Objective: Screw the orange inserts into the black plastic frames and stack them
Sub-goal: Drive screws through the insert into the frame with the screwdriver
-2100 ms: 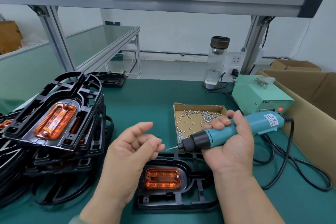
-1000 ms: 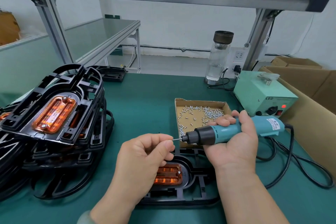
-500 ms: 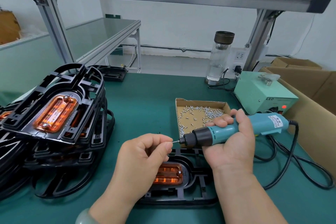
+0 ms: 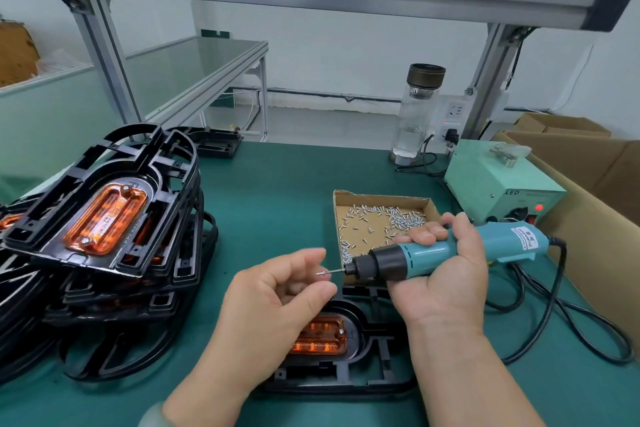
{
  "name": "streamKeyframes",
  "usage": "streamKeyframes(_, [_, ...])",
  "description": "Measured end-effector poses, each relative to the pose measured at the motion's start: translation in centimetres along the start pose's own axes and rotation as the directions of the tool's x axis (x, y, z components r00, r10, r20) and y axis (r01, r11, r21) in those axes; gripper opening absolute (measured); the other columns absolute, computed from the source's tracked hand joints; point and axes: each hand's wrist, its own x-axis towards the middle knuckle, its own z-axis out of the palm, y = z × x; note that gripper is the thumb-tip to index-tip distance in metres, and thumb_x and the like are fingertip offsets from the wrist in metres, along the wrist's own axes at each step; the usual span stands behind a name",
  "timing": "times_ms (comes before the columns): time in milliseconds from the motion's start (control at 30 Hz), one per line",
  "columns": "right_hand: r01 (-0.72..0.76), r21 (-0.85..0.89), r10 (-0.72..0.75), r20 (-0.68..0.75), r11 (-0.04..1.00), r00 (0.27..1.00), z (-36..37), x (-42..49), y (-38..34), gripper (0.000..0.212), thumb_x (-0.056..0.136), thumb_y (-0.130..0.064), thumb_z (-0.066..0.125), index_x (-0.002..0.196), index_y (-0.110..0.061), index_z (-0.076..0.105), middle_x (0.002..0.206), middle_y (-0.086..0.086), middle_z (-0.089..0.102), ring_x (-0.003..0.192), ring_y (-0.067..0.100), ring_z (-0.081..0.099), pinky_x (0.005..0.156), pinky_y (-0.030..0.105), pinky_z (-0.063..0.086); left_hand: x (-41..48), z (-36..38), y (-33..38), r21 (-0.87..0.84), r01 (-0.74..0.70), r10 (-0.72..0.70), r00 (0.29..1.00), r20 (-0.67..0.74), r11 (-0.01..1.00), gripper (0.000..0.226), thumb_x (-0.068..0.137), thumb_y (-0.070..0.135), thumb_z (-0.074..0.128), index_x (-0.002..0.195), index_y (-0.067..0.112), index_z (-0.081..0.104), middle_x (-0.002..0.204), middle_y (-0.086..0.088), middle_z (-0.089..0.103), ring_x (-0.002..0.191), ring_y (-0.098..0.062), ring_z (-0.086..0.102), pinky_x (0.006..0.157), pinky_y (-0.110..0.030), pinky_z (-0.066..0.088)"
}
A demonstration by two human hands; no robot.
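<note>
A black plastic frame [image 4: 381, 367] lies flat on the green mat in front of me, with an orange insert [image 4: 322, 336] seated in it and a screw at the insert's right end. My right hand [image 4: 446, 284] grips a teal electric screwdriver [image 4: 505, 241] held level above the frame, bit pointing left. A small screw [image 4: 323, 273] sits on the bit tip. My left hand [image 4: 273, 315] hovers by the tip, its index finger above the screw and its thumb below, not touching it. Its wrist covers the frame's left part.
A tilted stack of finished black frames [image 4: 166, 204] with orange inserts fills the left side. A cardboard tray [image 4: 381, 196] of loose screws lies behind the screwdriver. A green power unit [image 4: 495, 184], a glass bottle [image 4: 415, 114], a cardboard wall [image 4: 588, 218] and the coiled cable [image 4: 554, 322] crowd the right.
My left hand brought a screw to the bit tip, pinched it there, and has now parted its fingers, leaving the screw on the bit. The screwdriver stayed level.
</note>
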Motion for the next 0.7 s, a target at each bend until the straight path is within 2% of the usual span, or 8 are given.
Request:
streamKeyframes(67, [-0.003, -0.011, 0.003, -0.008, 1.0, 1.0, 0.0, 0.1, -0.2, 0.015, 0.084, -0.023, 0.063, 0.075, -0.022, 0.051, 0.06, -0.011, 0.045, 0.046, 0.006, 0.044, 0.055, 0.02, 0.041, 0.2, -0.7, 0.1, 0.058, -0.007, 0.007, 1.0, 0.004, 0.998, 0.036, 0.073, 0.005, 0.075, 0.095, 0.033, 0.069, 0.086, 0.009, 0.073, 0.076, -0.007, 0.068, 0.068, -0.01, 0.05])
streamKeyframes(133, [-0.005, -0.021, 0.005, -0.013, 1.0, 1.0, 0.0, 0.2, -0.4, 0.017, 0.09, -0.023, 0.059, 0.075, -0.022, 0.051, 0.06, -0.011, 0.045, 0.045, 0.006, 0.043, 0.054, 0.02, 0.041, 0.4, -1.7, 0.2, 0.246, -0.019, 0.017, 1.0, 0.011, 0.969, 0.031, 0.077, 0.01, 0.074, 0.089, 0.038, 0.067, 0.085, 0.019, 0.071, 0.076, -0.002, 0.066, 0.069, -0.006, 0.048])
streamKeyframes(200, [-0.006, -0.034, 0.006, -0.013, 0.999, 1.0, 0.1, 0.2, -0.5, 0.017, 0.092, -0.024, 0.057, 0.077, -0.022, 0.05, 0.059, -0.011, 0.045, 0.045, 0.006, 0.043, 0.053, 0.019, 0.042, 0.3, -3.0, 0.1, 0.482, -0.029, 0.003, 0.998, 0.056, 0.876, 0.025, 0.078, 0.02, 0.073, 0.081, 0.044, 0.066, 0.083, 0.031, 0.067, 0.079, 0.006, 0.063, 0.068, -0.005, 0.046])
streamKeyframes(267, [-0.014, -0.051, 0.014, -0.013, 0.999, 1.0, 0.2, 0.2, -0.6, 0.017, 0.093, -0.024, 0.056, 0.077, -0.022, 0.05, 0.058, -0.011, 0.044, 0.045, 0.005, 0.043, 0.054, 0.02, 0.041, 0.1, -4.1, -0.2, 0.623, -0.031, -0.044, 0.994, 0.105, 0.781, 0.022, 0.076, 0.03, 0.075, 0.079, 0.048, 0.064, 0.083, 0.027, 0.065, 0.081, 0.01, 0.058, 0.068, -0.009, 0.043])
streamKeyframes(333, [-0.015, -0.072, 0.015, -0.011, 0.997, 1.0, 0.3, 0.2, -0.7, 0.017, 0.092, -0.024, 0.057, 0.077, -0.022, 0.049, 0.059, -0.011, 0.044, 0.045, 0.005, 0.043, 0.055, 0.021, 0.04, -0.2, -5.0, -0.6, 0.713, -0.037, -0.123, 0.977, 0.172, 0.7, 0.025, 0.073, 0.038, 0.076, 0.089, 0.05, 0.062, 0.087, 0.023, 0.059, 0.086, 0.013, 0.052, 0.074, -0.011, 0.041])
streamKeyframes(400, [-0.011, -0.095, 0.01, -0.01, 0.995, 1.0, 0.3, 0.1, -0.8, 0.017, 0.092, -0.024, 0.057, 0.078, -0.022, 0.048, 0.059, -0.011, 0.045, 0.045, 0.006, 0.043, 0.055, 0.021, 0.04, -0.3, -5.6, -1.1, 0.759, -0.044, -0.214, 0.947, 0.238, 0.65, 0.039, 0.073, 0.046, 0.075, 0.108, 0.051, 0.058, 0.097, 0.03, 0.051, 0.092, 0.015, 0.049, 0.083, -0.013, 0.041])
streamKeyframes(467, [-0.016, -0.113, 0.015, -0.009, 0.993, 1.0, 0.4, 0.0, -0.9, 0.018, 0.092, -0.023, 0.058, 0.078, -0.022, 0.048, 0.058, -0.011, 0.045, 0.045, 0.006, 0.043, 0.055, 0.022, 0.039, -0.3, -5.9, -1.5, 0.747, -0.032, -0.255, 0.93, 0.266, 0.663, 0.048, 0.073, 0.048, 0.074, 0.117, 0.05, 0.055, 0.098, 0.034, 0.048, 0.093, 0.016, 0.048, 0.088, -0.016, 0.042])
streamKeyframes(700, [-0.031, -0.192, 0.037, 0.028, 0.981, 0.999, 0.6, -0.2, -0.7, 0.016, 0.092, -0.021, 0.058, 0.078, -0.022, 0.05, 0.056, -0.01, 0.046, 0.044, 0.006, 0.043, 0.056, 0.023, 0.037, -0.2, -3.8, -2.0, 0.757, -0.091, -0.196, 0.94, 0.281, 0.647, 0.043, 0.073, 0.049, 0.073, 0.114, 0.049, 0.06, 0.084, 0.018, 0.053, 0.074, 0.003, 0.051, 0.067, -0.01, 0.036])
